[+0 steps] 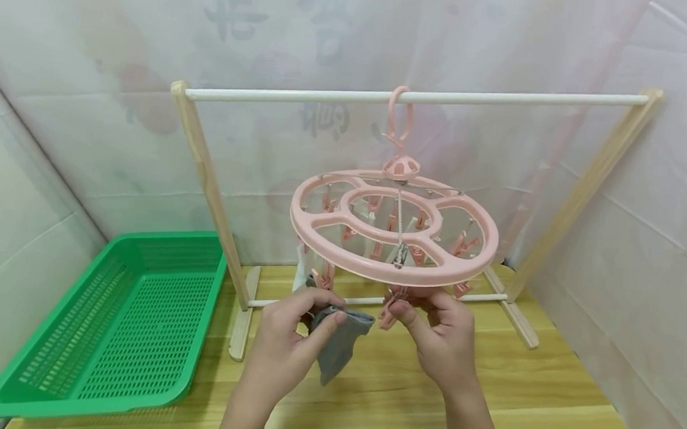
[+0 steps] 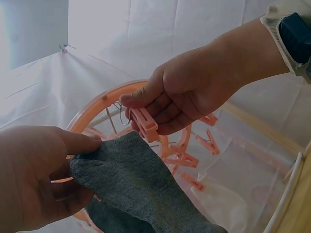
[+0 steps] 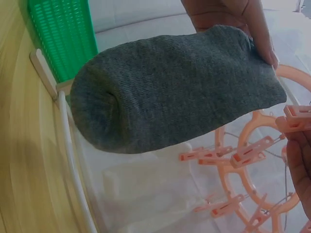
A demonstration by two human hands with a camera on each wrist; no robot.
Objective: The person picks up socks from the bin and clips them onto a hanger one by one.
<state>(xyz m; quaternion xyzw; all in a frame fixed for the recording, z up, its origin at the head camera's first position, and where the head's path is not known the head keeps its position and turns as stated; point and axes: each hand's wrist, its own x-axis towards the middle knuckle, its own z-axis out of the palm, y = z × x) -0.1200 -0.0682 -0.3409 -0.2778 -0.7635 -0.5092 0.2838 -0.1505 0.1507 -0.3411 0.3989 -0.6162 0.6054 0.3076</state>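
My left hand [image 1: 288,345] pinches a grey sock [image 1: 338,345] near its cuff, between thumb and fingers, and the toe end hangs down. Just to the right, my right hand [image 1: 448,342] grips a pink clothes peg [image 2: 146,125] that hangs from the rim of the round pink drying hanger [image 1: 341,257]. In the left wrist view the sock's cuff edge lies close to this peg; whether they touch I cannot tell. A second dark grey cloth [image 2: 114,217] shows behind the sock, partly hidden by it.
The hanger hangs by its hook [image 1: 392,112] from a white rod [image 1: 292,96] on a wooden stand [image 1: 204,173]. Several other pink pegs [image 1: 462,245] dangle beneath the ring. A green basket [image 1: 193,363] stands at left on the wooden table [image 1: 391,401]. A whitish cloth [image 1: 300,271] hangs at the ring's left.
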